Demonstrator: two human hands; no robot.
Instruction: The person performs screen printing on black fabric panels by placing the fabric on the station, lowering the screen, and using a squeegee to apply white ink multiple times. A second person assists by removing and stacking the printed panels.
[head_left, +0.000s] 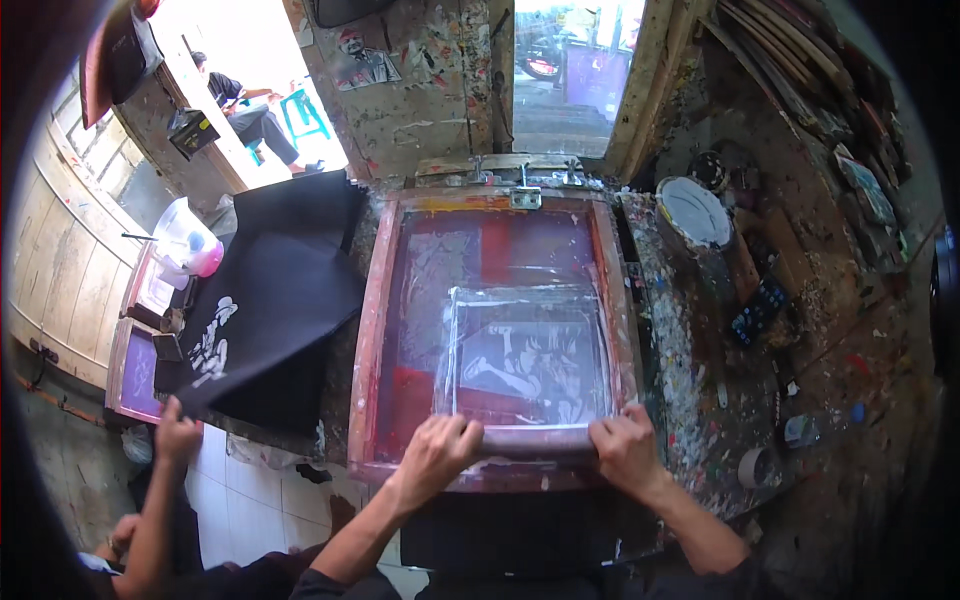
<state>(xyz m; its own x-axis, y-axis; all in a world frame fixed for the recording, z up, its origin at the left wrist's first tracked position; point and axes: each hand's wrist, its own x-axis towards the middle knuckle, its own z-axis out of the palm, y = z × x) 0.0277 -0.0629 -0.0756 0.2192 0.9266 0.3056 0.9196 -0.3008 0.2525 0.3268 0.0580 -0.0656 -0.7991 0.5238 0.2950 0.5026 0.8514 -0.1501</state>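
A wooden-framed printing screen (pixel 372 330) lies on the bench before me, hinged at its far end. Its purple-and-red mesh has a pale rectangle with a white figure design, smeared with white ink. Both my hands grip a squeegee (pixel 537 443) lying across the near end of the screen. My left hand (pixel 437 452) is closed round its left end, and my right hand (pixel 627 447) round its right end. White ink shows along the squeegee's far edge. Below the screen's near edge, black fabric (pixel 500 530) is visible.
At left, a co-worker's hand (pixel 178 435) lifts the corner of a black cloth (pixel 285 270) with a white print. Beyond it stands a white and pink plastic container (pixel 187 240). Right of the screen are a round lid (pixel 694 212), a phone (pixel 758 310) and a tape roll (pixel 757 467).
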